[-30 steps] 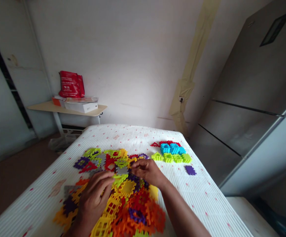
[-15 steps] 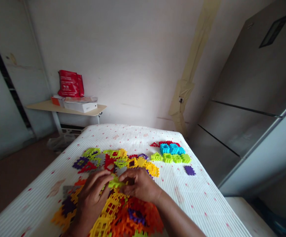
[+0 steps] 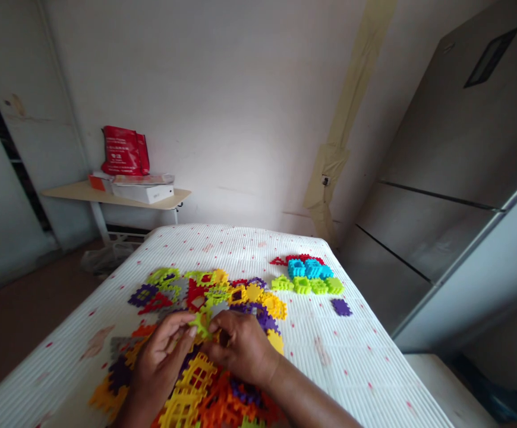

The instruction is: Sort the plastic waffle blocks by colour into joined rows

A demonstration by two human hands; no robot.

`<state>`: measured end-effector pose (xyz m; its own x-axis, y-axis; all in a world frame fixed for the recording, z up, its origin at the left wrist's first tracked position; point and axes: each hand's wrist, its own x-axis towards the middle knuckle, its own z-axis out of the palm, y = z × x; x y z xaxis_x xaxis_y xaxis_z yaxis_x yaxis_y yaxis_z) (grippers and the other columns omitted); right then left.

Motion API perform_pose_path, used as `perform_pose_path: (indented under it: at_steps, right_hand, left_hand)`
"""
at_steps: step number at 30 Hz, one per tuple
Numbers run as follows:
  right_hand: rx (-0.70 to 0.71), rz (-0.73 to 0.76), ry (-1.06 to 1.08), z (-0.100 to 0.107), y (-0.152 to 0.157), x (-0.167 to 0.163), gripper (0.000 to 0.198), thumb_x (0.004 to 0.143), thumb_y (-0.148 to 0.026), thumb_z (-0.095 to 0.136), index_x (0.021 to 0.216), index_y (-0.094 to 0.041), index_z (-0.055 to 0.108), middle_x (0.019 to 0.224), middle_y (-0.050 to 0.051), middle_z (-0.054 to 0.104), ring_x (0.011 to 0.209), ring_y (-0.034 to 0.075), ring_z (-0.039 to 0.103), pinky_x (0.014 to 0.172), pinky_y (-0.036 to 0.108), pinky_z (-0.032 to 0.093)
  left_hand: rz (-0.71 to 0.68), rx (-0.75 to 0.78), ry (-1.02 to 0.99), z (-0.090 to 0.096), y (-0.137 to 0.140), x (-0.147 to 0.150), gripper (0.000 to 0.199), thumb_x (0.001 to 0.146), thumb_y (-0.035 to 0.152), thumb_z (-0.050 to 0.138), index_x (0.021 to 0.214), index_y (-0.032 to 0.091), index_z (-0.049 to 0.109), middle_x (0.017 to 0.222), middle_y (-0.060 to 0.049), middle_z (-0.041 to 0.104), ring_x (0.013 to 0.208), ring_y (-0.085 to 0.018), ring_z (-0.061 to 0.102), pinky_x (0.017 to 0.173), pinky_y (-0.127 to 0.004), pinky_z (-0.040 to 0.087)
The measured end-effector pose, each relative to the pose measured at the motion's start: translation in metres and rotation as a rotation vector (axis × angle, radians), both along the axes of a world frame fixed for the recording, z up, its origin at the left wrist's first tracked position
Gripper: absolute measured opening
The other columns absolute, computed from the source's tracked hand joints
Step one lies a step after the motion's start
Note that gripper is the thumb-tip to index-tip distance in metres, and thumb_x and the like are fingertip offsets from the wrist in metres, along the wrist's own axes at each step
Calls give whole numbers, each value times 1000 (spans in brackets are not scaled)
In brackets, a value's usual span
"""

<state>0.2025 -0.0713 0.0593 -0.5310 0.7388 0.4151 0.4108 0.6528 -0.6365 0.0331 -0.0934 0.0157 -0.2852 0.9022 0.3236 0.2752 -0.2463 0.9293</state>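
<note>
Between my two hands is a lime-green interlocking plastic tile (image 3: 202,322) with notched edges, held above the pile. My left hand (image 3: 163,351) pinches its left side with thumb and fingertips. Fingers of my right hand (image 3: 240,345) are closed on its right side and hide part of it. Below and around my hands lie loose tiles: yellow window-pattern tiles (image 3: 191,380), orange tiles (image 3: 223,401) and dark purple tiles (image 3: 120,373). Farther off, red, grey and green tiles mix with round yellow tiles (image 3: 254,292).
Sorted stacks of lime tiles (image 3: 302,285), blue tiles (image 3: 313,268) and red tiles (image 3: 305,258) stand at the right rear, near one purple tile (image 3: 341,307). A side table (image 3: 80,191) with boxes and a red bag (image 3: 125,151) is at left; a refrigerator (image 3: 419,178) is at right.
The lime tile has been turned from nearly edge-on to show more of its face. My right hand has shifted slightly left and down, uncovering purple and yellow tiles.
</note>
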Motion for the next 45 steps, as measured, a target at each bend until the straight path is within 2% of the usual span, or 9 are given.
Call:
perform_pose_path:
  at_steps: [7,12,17,22,26,29,34,36,45]
  right_hand:
    - [154,49,-53,2,7,7,13,83,-16,51,89,-20,62,84,1,66,77,11,61,71,18,46]
    - [318,80,-132,10,13,15,26,85,-15,46,107,-20,58,116,7,59,105,14,56,88,24,44]
    - [309,212,-270,9,17,18,23,85,-13,46,102,-20,60,96,5,65,93,14,60,82,23,45]
    - [284,226,-265,9,14,17,26,84,-12,47,106,-21,59,99,6,65,95,15,59,83,24,44]
    - [276,224,-258,12,14,18,24,84,-14,48,103,-21,61,96,5,65,91,15,59,80,23,44]
    - [263,65,-201,15,31,34,23,81,-12,51,99,-19,63,93,5,65,87,14,60,77,23,45]
    - [194,-569,-186,4,81,96,22,78,-10,52,93,-17,66,93,7,66,84,17,61,75,24,44]
    - [134,-709,-245,-8,96,119,23,78,-10,52,95,-18,66,96,7,66,84,17,61,75,24,44]
    - [56,-763,-401,-49,115,135,25,81,-11,47,96,-17,67,95,6,67,86,15,61,73,20,41]
  left_hand:
    - [51,-74,-84,9,1,-4,30,69,46,59,84,20,57,79,-3,64,77,-19,62,71,-26,52]
    - [-133,-93,-46,1,2,-3,28,72,43,60,89,22,53,80,-2,63,81,-18,62,70,-25,50]
    - [-185,-110,-31,4,-2,-2,25,76,44,57,87,23,49,73,1,59,71,-16,59,64,-23,48]
    - [-235,-114,-39,13,-4,-2,25,77,46,56,81,22,49,68,3,55,63,-13,54,57,-21,45]
    - [-206,-120,-48,12,-3,-2,29,76,48,57,89,23,52,74,1,60,71,-16,60,63,-23,49]
    - [-158,-108,-79,11,-1,-3,39,75,50,57,102,22,51,78,-1,64,77,-18,64,71,-27,52]
    - [-122,-78,-69,9,0,-5,44,75,50,57,107,21,50,82,-3,66,82,-19,65,77,-29,52]
    - [-123,-70,-49,7,0,-5,43,76,49,57,108,21,51,81,-3,66,82,-19,65,77,-28,52]
    - [-93,-75,-44,6,1,-2,42,73,50,60,103,21,57,80,-3,68,81,-20,66,76,-28,53]
